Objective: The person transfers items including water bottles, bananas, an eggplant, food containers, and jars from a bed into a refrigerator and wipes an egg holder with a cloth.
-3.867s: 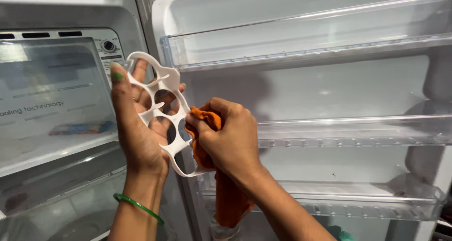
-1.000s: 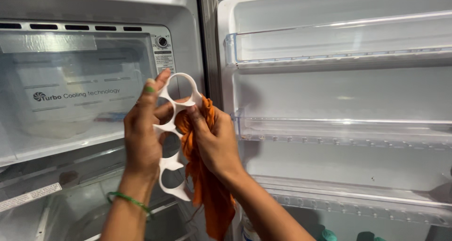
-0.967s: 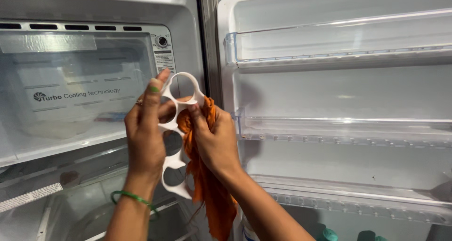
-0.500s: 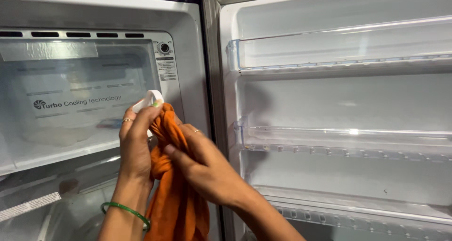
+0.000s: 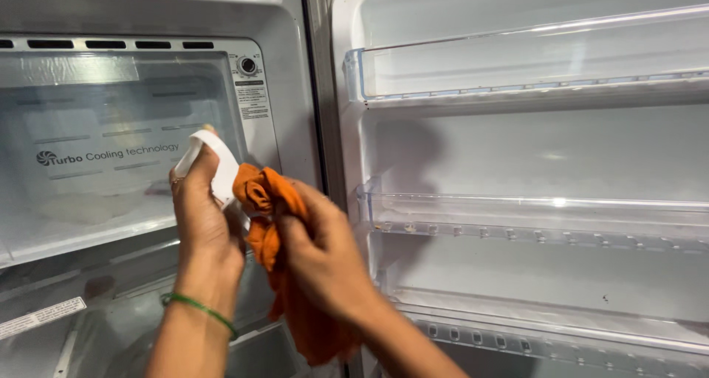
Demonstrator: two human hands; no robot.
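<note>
Head view, left to right: at the far left stands the open fridge compartment with a clear plastic cover (image 5: 111, 149) bearing a line of dark print and a small round swirl mark; a narrow white label strip (image 5: 40, 317) sits low on the left, and a round control dial (image 5: 247, 65) with a small white printed sticker (image 5: 253, 101) below it sits on the inner wall. Near the middle, the left hand (image 5: 203, 212), a green bangle (image 5: 199, 311) on its wrist, has its fingers closed round a white plastic tray (image 5: 214, 167), of which only the upper end shows above the hand. Just to the right, the right hand (image 5: 317, 252) has its fingers clamped on an orange cloth (image 5: 269, 208), bunched against the tray's edge and hanging down below. The step in hand looks like wiping the tray with the cloth; the next move would seem to call for turning the tray in the left hand so an unwiped part meets the cloth. On the right, the open door holds three clear door shelves (image 5: 532, 219), one above another.
</note>
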